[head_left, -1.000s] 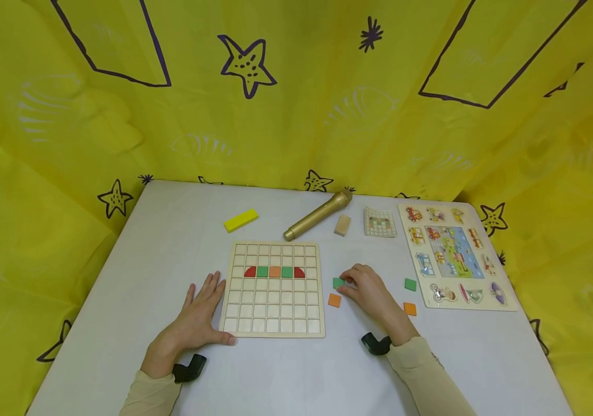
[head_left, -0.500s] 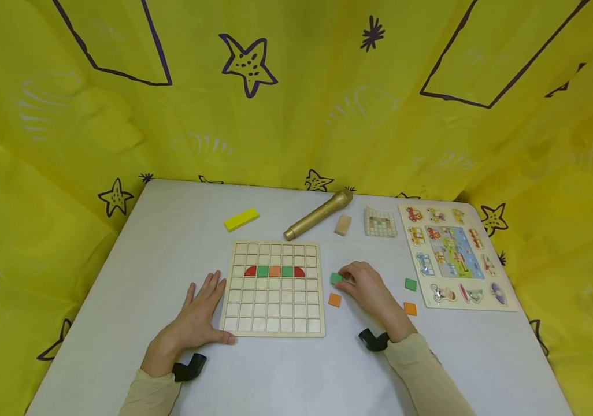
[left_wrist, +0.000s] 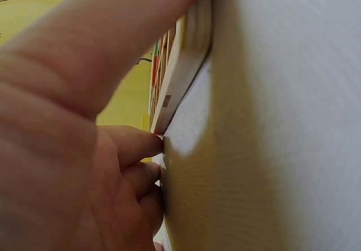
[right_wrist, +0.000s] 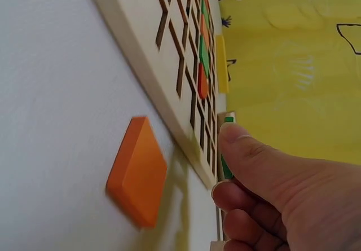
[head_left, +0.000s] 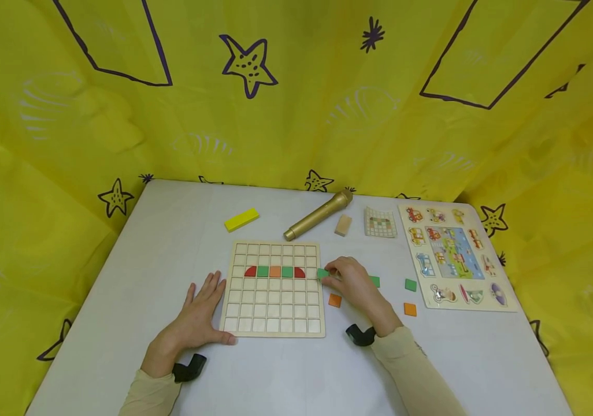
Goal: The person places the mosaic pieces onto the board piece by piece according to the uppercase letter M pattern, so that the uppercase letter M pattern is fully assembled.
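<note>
A wooden grid board [head_left: 273, 306] lies in the middle of the table, with red quarter-round, green and orange tiles set in one row. My left hand [head_left: 196, 318] rests with spread, straight fingers at the board's left side, thumb along its front left corner. Between thumb and fingertips my right hand [head_left: 356, 286] pinches a green square tile [head_left: 322, 273] at the board's right edge. In the right wrist view the thumb covers most of that tile [right_wrist: 227, 166]. An orange square tile [head_left: 334, 300] lies just below the right fingertips.
Right of the hand lie green tiles [head_left: 410, 285] and an orange tile [head_left: 410, 309]. Behind the board are a yellow block [head_left: 241, 220], a gold microphone [head_left: 317, 216], a wooden block [head_left: 343, 225] and a pattern card [head_left: 380, 222]. A picture puzzle [head_left: 507, 300] lies far right.
My right hand has picked up the green tile and carried it left to the board's edge, uncovering another green tile behind the hand. The left hand has stayed in place.
</note>
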Action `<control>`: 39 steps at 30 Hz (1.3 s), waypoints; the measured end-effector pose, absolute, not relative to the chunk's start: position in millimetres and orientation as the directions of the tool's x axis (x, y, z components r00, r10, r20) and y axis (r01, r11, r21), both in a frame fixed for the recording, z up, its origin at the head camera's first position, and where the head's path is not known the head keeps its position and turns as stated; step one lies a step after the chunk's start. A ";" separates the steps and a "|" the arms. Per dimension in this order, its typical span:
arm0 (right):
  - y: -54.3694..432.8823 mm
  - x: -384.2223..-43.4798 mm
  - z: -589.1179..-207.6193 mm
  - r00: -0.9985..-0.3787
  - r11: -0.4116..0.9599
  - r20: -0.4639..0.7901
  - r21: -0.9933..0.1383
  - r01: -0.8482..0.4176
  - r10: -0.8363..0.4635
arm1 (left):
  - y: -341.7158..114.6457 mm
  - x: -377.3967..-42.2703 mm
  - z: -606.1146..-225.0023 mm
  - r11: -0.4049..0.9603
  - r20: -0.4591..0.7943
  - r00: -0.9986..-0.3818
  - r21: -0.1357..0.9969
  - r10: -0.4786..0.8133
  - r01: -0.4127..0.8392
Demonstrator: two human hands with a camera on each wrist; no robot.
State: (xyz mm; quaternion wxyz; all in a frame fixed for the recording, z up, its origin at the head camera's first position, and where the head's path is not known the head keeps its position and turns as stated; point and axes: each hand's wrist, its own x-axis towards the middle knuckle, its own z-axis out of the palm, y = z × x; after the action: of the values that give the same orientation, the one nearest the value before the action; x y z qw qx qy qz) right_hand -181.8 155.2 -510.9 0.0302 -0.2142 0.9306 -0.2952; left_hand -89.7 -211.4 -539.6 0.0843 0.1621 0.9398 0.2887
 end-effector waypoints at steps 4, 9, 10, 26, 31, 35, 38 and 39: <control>144.9 -183.3 -511.8 -0.904 0.725 0.068 -0.574 -0.381 -0.421 | -211.7 -89.1 -540.8 0.775 -0.058 -0.933 0.576 0.355 0.259; 131.8 -184.3 -513.4 -0.899 0.721 0.056 -0.577 -0.383 -0.434 | -211.4 -88.5 -540.9 0.773 -0.053 -0.934 0.579 0.352 0.259; 129.4 -184.2 -513.6 -0.896 0.720 0.058 -0.574 -0.390 -0.439 | -211.2 -88.5 -541.0 0.776 -0.056 -0.935 0.576 0.351 0.257; 91.3 -180.7 -513.4 -0.852 0.671 0.069 -0.583 -0.457 -0.520 | -210.4 -89.1 -536.4 0.782 -0.073 -0.933 0.571 0.352 0.250; 76.5 -179.4 -514.3 -0.828 0.659 0.093 -0.561 -0.502 -0.552 | -210.4 -88.9 -536.1 0.777 -0.070 -0.933 0.578 0.352 0.250; 64.9 -177.8 -514.4 -0.811 0.652 0.097 -0.543 -0.529 -0.577 | -210.5 -89.0 -537.1 0.779 -0.073 -0.934 0.576 0.351 0.248; 55.9 -176.7 -512.8 -0.793 0.639 0.109 -0.531 -0.557 -0.600 | -210.9 -89.1 -537.1 0.779 -0.072 -0.934 0.576 0.351 0.248; 52.8 -176.6 -512.5 -0.787 0.636 0.111 -0.527 -0.564 -0.607 | -211.1 -89.2 -537.1 0.778 -0.071 -0.934 0.577 0.351 0.249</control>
State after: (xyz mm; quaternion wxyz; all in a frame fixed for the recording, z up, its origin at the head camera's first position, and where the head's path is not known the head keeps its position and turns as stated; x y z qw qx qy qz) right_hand -176.6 52.8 -512.5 0.0381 -0.3239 0.9035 -0.2779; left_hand -89.2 -211.1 -537.1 0.0877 0.1598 0.9388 0.2922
